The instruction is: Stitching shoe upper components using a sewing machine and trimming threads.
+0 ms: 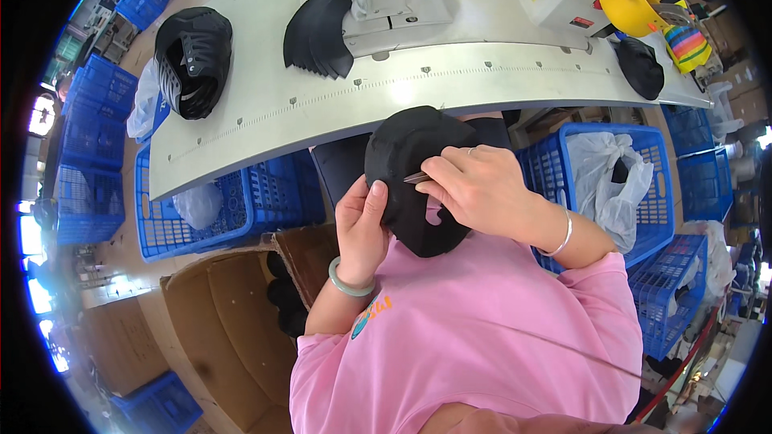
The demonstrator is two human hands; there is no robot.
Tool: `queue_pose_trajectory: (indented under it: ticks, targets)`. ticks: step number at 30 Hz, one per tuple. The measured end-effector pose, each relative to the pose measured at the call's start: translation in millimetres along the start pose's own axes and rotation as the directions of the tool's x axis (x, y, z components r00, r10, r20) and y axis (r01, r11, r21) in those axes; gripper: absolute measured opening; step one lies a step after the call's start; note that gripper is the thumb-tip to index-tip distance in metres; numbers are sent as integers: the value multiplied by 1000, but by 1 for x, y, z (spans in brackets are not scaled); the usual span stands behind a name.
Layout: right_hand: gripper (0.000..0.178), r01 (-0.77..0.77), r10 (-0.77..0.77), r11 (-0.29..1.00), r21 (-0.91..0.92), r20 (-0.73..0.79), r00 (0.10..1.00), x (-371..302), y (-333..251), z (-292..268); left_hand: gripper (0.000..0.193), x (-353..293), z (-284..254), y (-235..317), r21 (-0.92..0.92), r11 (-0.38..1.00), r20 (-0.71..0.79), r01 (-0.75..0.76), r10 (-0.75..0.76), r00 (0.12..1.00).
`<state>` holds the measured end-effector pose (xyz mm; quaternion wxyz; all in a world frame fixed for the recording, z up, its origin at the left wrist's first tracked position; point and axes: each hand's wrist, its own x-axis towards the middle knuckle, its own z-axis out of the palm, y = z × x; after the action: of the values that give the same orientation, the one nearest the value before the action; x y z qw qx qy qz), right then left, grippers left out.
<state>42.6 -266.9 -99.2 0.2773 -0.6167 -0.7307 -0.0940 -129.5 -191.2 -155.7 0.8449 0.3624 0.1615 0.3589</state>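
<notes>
In front of my chest, just below the table's near edge, is a curved black fabric shoe upper with an opening in it. My left hand grips its left edge, thumb on top and fingers underneath. My right hand is closed on a small, slim metal tool, like thread snips or tweezers; most of it is hidden in my fingers. The tool's tip touches or lies just over the black surface; I cannot tell which.
On the white table are a black shoe, a fan of black pieces, a machine base, a yellow container and a black piece. Blue crates and a cardboard box stand below.
</notes>
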Motion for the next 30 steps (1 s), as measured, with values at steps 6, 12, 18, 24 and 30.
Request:
queue_pose_trajectory:
  ticks: [6, 12, 18, 24, 30]
  targets:
    - [22, 77, -78, 993, -92, -5, 997, 4, -8, -19, 25, -2, 15, 18, 37, 999, 7, 11, -11, 1000]
    - [24, 125, -118, 981, -146, 58, 991, 5, -13, -27, 26, -4, 14, 21, 0, 999, 69, 53, -53, 996]
    - [25, 128, -114, 982, -136, 102, 988, 5, -14, -30, 27, -6, 14, 23, 67, 997, 81, 36, -42, 996]
    - [23, 139, -115, 970, -200, 128, 985, 9, -20, -36, 27, -7, 21, 27, 91, 996, 87, 23, -31, 996]
    - [21, 139, -112, 978, -155, 173, 979, 9, -17, -39, 26, -8, 25, 31, 101, 994, 93, 37, -47, 995]
